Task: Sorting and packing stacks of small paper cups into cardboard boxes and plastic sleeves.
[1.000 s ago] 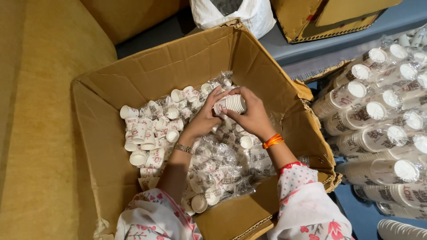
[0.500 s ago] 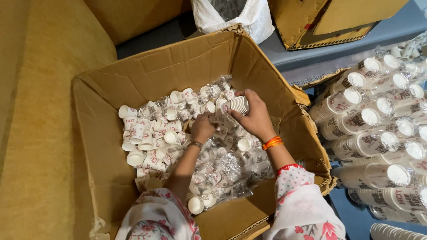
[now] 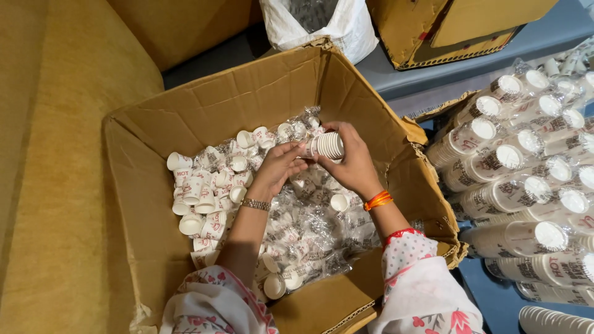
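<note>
An open cardboard box (image 3: 204,111) holds many small white paper cups (image 3: 204,195), some loose at the left and some in clear plastic wrap (image 3: 315,226). My right hand (image 3: 352,164) grips a short stack of nested cups (image 3: 327,146) above the box's middle, rims pointing right. My left hand (image 3: 278,166), with a metal watch on the wrist, meets the stack's left end, its fingers touching a cup there. Both hands hover over the cups in the box.
To the right lie several plastic-wrapped sleeves of stacked cups (image 3: 526,185) on a blue surface. A white sack (image 3: 322,21) and another cardboard box (image 3: 458,28) stand behind. A tan cushion (image 3: 62,173) borders the box on the left.
My left hand dipped toward the cups in the box half a second ago and has come back up to the stack's end. My right hand kept the stack in place.
</note>
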